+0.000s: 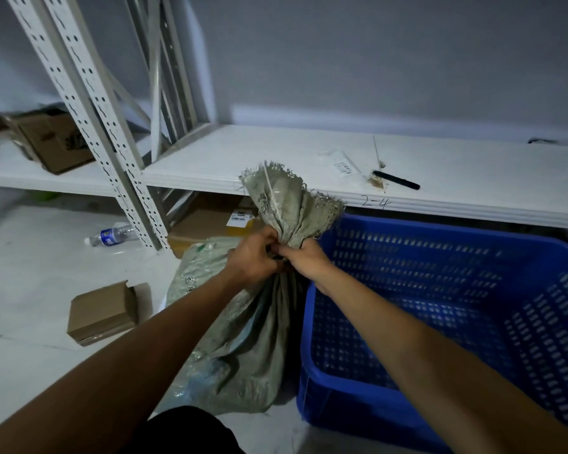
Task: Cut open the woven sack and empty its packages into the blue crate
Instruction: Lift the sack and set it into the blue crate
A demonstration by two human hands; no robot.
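Observation:
A grey-green woven sack (243,348) stands upright on the floor, full and bulging, just left of the blue crate (446,309). Its neck is gathered tight, and the frayed top (292,201) fans out above the gather with a pale tie strand hanging down it. My left hand (253,260) and my right hand (304,258) both grip the gathered neck, fingers meeting at the knot. The perforated crate stands open beside the sack, with no packages visible inside. A black knife or pen (395,180) lies on the white shelf beyond.
A white shelf board (309,152) marked "2-4" runs behind the sack, with a perforated upright (112,142) at left. Cardboard boxes sit on the floor (104,312), under the shelf (210,221) and on the left shelf (53,142). A water bottle (112,235) lies on the floor.

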